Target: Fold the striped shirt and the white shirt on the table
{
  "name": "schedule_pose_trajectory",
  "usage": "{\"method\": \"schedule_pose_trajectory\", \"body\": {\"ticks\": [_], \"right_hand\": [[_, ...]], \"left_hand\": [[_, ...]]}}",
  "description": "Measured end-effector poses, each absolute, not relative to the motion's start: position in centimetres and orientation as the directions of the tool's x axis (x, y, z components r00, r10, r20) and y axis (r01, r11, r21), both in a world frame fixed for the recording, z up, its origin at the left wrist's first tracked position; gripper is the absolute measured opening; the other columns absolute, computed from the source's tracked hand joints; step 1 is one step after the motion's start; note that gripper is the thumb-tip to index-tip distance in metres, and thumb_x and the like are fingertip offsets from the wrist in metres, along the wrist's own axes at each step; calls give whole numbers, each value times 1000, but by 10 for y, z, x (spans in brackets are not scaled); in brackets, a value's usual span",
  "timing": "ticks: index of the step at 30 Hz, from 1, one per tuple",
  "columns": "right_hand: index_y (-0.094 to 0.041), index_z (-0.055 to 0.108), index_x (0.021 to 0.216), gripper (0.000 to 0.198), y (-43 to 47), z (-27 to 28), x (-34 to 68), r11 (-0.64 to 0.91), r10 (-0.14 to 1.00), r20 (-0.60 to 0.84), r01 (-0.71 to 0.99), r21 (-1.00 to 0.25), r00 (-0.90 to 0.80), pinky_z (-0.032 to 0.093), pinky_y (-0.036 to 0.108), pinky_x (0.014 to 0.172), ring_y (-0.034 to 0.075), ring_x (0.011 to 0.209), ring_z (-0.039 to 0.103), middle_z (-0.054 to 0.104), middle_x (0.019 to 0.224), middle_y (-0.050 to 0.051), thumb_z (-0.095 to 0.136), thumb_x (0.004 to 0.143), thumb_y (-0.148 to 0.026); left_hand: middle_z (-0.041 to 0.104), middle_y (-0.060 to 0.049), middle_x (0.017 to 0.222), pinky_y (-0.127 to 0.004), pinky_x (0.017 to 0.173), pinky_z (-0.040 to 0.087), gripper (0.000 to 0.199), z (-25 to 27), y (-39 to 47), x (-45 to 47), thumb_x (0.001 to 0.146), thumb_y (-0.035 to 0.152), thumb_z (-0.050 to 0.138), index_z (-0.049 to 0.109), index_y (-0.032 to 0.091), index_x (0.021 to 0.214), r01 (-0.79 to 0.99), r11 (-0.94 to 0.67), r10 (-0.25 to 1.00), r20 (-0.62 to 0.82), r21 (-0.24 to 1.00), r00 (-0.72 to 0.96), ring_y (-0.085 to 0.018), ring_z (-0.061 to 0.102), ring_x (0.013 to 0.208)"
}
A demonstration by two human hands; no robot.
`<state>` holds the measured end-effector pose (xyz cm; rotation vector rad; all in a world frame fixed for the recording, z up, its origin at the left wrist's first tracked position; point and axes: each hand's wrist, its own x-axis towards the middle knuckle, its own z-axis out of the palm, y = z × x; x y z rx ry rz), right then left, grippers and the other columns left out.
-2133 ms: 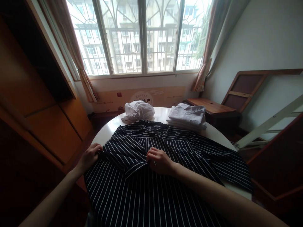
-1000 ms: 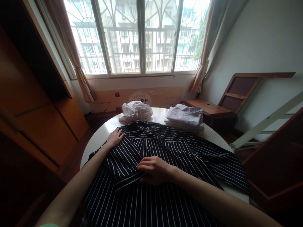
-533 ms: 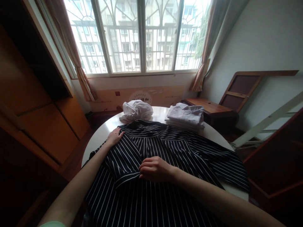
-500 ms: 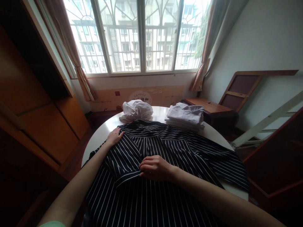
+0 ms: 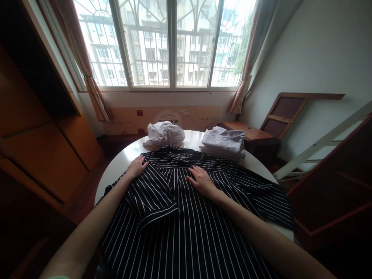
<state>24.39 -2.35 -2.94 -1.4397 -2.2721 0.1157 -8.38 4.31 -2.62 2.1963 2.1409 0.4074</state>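
Observation:
A black shirt with white stripes [image 5: 192, 228] lies spread over the round white table [image 5: 112, 170], its lower part running toward me. The left sleeve [image 5: 152, 190] is folded inward, with its cuff [image 5: 158, 216] on the body of the shirt. Off to the right stretches the other sleeve [image 5: 270, 201]. My left hand [image 5: 137, 167] rests on the shirt's left shoulder edge, fingers laid out. Over the upper middle, just below the collar area, my right hand [image 5: 202, 181] is open with its fingers spread; whether it presses on the cloth is unclear.
At the table's far side sit a crumpled white cloth [image 5: 164, 135] and a folded stack of white garments [image 5: 223, 142]. Beyond are a low wooden piece of furniture [image 5: 247, 131] and a window [image 5: 151, 50]. Wooden cabinets [image 5: 43, 162] stand left; a pale ladder-like frame [image 5: 316, 149] leans right.
My right hand has let go of the folded sleeve's cuff and moved away from me, up to the upper shirt, fingers now spread. The left hand stays at the shoulder. The view shifted slightly.

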Motion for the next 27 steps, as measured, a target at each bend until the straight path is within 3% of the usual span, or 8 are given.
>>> {"method": "schedule_pose_trajectory", "body": {"ticks": [9,15,19,23,27], "right_hand": [[-15,49,125,51,-13,-32,268,518,849,327,773,-366,-414,31,46,102,25,125,39,49,130,14,39,87,-48],[-16,51,123,47,14,-35,346,379,911,277,885,-270,-306,29,47,103,26,126,36,46,133,12,43,86,-43],[-12,54,118,44,17,-36,405,290,933,288,924,-248,-216,32,41,103,25,122,42,50,129,14,39,86,-37],[-14,60,106,40,11,-31,462,124,952,304,959,-254,-43,37,40,97,27,112,51,59,115,14,43,80,-40],[-17,63,76,34,1,-17,502,46,972,235,955,-293,25,46,37,82,26,86,60,64,91,13,57,66,-49]], "left_hand": [[34,-16,142,-36,108,22,59,-32,46,-92,87,42,29,39,4,132,982,-69,986,160,176,41,-24,27,132],[35,-14,141,-36,108,23,57,-32,47,-93,87,41,29,41,6,130,984,-63,985,168,166,34,-24,29,132],[36,-14,141,-36,107,24,55,-31,45,-92,86,40,31,43,7,129,983,-61,984,178,171,30,-23,30,131],[36,-15,140,-37,107,25,56,-31,45,-91,86,40,32,43,6,129,982,-61,983,180,176,29,-24,30,131],[37,-14,140,-37,106,27,55,-31,45,-92,85,40,33,44,8,129,979,-56,982,187,196,19,-24,32,130]]}}
